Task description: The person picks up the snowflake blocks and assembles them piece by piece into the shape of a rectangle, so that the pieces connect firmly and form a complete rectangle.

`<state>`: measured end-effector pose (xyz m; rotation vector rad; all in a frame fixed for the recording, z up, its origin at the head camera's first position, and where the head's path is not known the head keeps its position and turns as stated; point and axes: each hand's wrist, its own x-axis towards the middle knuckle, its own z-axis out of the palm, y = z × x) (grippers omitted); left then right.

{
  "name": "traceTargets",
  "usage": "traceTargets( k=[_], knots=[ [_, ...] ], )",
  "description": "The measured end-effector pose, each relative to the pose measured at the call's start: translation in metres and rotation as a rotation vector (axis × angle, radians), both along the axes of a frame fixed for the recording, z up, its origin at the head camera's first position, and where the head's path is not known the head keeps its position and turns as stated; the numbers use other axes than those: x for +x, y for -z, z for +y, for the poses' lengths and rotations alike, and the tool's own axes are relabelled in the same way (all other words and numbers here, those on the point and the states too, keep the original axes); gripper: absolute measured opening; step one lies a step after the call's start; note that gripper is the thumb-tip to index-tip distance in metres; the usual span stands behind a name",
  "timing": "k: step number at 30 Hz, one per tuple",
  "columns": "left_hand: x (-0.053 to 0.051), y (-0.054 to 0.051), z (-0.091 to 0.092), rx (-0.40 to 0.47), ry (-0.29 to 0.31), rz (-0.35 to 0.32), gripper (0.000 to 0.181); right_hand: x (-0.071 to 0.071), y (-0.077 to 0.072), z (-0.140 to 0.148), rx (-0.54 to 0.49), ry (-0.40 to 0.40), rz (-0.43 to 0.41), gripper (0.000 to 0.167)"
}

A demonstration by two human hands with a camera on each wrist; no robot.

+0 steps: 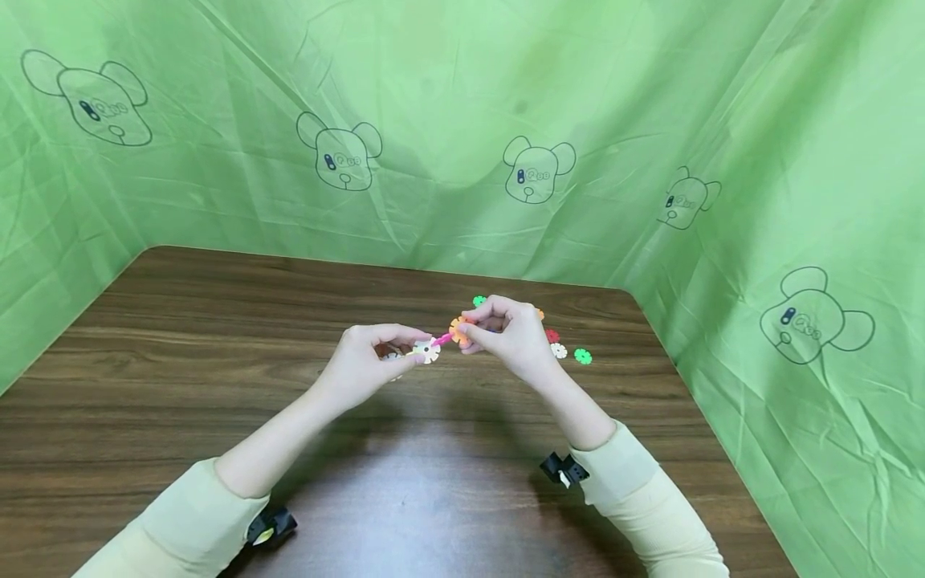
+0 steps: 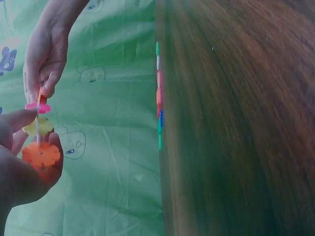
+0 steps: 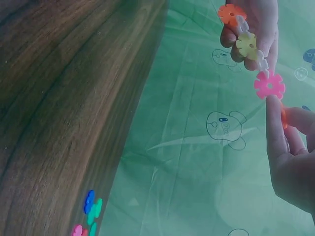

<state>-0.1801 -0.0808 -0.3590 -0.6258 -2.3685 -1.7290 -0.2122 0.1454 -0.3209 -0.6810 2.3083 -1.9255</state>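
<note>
A short chain of notched plastic snowflake discs hangs between the two hands above the table. In the right wrist view it runs from an orange disc through a yellow disc to a pink disc, with white discs linking them. My left hand pinches the chain near the white disc beside the pink one. My right hand pinches another orange disc between thumb and fingers. That disc meets the pink disc's edge; I cannot tell how deeply they are slotted together.
Loose discs lie on the brown table behind and right of my right hand, among them a green disc, a white disc, a red disc and a blue disc. A green curtain surrounds the table's back and sides.
</note>
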Motion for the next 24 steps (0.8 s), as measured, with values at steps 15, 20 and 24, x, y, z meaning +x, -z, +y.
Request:
traceTargets(
  k=[15,20,24],
  knots=[
    [0.004,0.001,0.004,0.008,0.008,-0.016,0.009,0.011,-0.003,-0.009,0.035,-0.026,0.030,0.013],
    [0.005,0.001,0.003,0.052,0.037,0.018,0.009,0.008,0.004,-0.007,0.053,-0.026,0.055,0.014],
    [0.005,0.000,0.003,0.041,0.056,0.072,0.009,0.010,0.003,-0.008,0.092,-0.011,0.046,0.013]
  ],
)
